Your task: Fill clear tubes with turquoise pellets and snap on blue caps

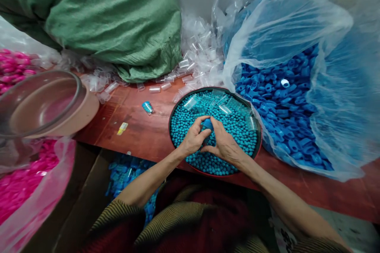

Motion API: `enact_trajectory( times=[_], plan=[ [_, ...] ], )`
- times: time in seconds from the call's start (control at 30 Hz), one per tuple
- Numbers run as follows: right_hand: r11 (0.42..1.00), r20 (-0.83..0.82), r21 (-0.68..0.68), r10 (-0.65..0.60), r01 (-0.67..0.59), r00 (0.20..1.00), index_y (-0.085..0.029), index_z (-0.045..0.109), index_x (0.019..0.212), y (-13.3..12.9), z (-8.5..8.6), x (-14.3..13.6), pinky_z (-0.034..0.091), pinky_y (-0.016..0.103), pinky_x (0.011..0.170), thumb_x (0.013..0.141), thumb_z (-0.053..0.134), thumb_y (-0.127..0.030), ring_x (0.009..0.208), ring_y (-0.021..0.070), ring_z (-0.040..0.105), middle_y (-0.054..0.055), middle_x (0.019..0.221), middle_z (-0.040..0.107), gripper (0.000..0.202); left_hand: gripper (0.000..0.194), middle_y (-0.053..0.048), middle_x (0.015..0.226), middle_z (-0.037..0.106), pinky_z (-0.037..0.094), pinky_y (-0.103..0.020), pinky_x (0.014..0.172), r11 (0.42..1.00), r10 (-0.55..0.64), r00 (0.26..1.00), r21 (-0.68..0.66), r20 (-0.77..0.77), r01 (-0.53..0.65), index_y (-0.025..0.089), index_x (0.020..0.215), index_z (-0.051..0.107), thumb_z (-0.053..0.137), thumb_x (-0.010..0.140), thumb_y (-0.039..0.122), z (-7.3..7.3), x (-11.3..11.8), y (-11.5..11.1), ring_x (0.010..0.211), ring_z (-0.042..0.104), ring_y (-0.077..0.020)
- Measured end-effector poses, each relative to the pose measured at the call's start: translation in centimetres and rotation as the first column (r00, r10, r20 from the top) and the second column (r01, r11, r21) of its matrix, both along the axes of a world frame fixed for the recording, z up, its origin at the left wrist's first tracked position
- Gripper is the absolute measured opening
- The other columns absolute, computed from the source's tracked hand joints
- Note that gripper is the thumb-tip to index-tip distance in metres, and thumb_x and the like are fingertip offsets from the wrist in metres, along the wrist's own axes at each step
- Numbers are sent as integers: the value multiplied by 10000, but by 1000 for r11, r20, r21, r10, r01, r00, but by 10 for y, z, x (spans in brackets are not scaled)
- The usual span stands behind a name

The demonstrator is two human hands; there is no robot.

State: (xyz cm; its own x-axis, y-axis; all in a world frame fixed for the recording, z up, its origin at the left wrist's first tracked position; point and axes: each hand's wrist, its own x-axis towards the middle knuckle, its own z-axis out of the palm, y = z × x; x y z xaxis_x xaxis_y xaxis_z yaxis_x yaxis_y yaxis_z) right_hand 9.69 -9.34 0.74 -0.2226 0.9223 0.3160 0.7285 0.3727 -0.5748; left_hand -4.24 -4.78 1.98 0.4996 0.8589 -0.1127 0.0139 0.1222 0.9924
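Over a round tray (171, 136) of small blue beads (184, 124), both hands meet at one small blue plastic cap (208, 123). My left hand (194, 138) pinches it from the left with thumb and fingers. From the right, the fingers of my right hand (223, 142) close on the same piece. Whether a clear tube sits under the cap is hidden by the fingers. Several clear plastic tubes (225, 109) lie on the beads toward the tray's far side. A capped tube with blue inside (147, 107) lies on the table left of the tray.
The red-brown table (133, 126) carries a plastic bag of blue caps (285, 102) at right. Loose clear tubes (202, 47) and a green sack (118, 23) are behind. Bowls (86, 114) stand left, above a bag of pink pieces (26, 182). Below the edge are blue pieces (127, 174).
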Motion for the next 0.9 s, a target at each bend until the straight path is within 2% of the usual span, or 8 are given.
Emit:
enact_trajectory(
  times=[0.2,0.33,0.43,0.57,0.67,0.77,0.8,0.9],
  plan=[
    [986,137,80,-157,147,978,-96,321,1351,0,-5,-6,513,336,517,765,590,-447,785,273,623,169,1005,575,734,273,31,726,489,396,-215,623,999,21,1000,27,3,-21,190,1048,486,534,798,288,0,6,-2,636,456,-95],
    [990,164,64,-136,127,977,-65,383,1306,2,-12,-7,511,343,518,746,586,-481,773,280,614,171,958,580,726,194,50,647,432,359,-208,568,997,69,997,40,-45,-67,188,966,498,532,800,284,-1,9,-5,568,394,-85],
    [990,158,19,-140,139,977,-62,373,1330,0,-18,-14,521,362,538,748,587,-488,792,291,613,183,984,580,752,158,37,693,460,364,-215,590,988,115,985,117,-131,-100,190,951,517,514,803,246,-3,7,-8,602,408,-94],
    [992,142,-67,-98,108,985,-98,252,1426,-9,-16,-29,542,368,581,805,561,-453,918,306,621,218,1181,544,780,210,14,792,538,398,-234,651,977,91,953,211,-290,-29,193,1027,533,471,836,255,-1,-12,-7,660,462,-112],
    [992,158,-121,-23,42,987,-165,268,1438,-15,-11,-26,552,372,640,860,509,-429,975,285,626,189,1301,512,679,299,-1,858,587,423,-243,675,965,116,907,261,-404,-7,200,1120,534,479,843,300,3,-48,3,698,506,-125],
    [988,146,-111,-87,104,985,-190,530,1258,-11,-11,0,536,346,720,908,449,-344,925,241,651,123,1108,655,391,376,-28,917,624,445,-263,688,932,272,802,354,-532,-81,201,1198,526,466,855,344,7,-94,16,745,553,-153],
    [984,138,-99,-134,148,981,-191,597,1167,-7,-11,13,528,339,740,915,436,-313,904,232,658,107,1033,685,323,396,-37,930,631,449,-277,695,914,335,722,394,-605,-93,209,1223,523,460,857,347,9,-108,20,759,566,-168],
    [951,136,-52,-296,305,946,-175,663,1027,10,-11,49,508,363,787,900,451,-272,906,247,660,106,999,705,266,471,-86,968,629,452,-333,735,841,523,375,535,-765,-81,211,1303,489,458,853,346,11,-134,26,839,588,-235]
  ],
)
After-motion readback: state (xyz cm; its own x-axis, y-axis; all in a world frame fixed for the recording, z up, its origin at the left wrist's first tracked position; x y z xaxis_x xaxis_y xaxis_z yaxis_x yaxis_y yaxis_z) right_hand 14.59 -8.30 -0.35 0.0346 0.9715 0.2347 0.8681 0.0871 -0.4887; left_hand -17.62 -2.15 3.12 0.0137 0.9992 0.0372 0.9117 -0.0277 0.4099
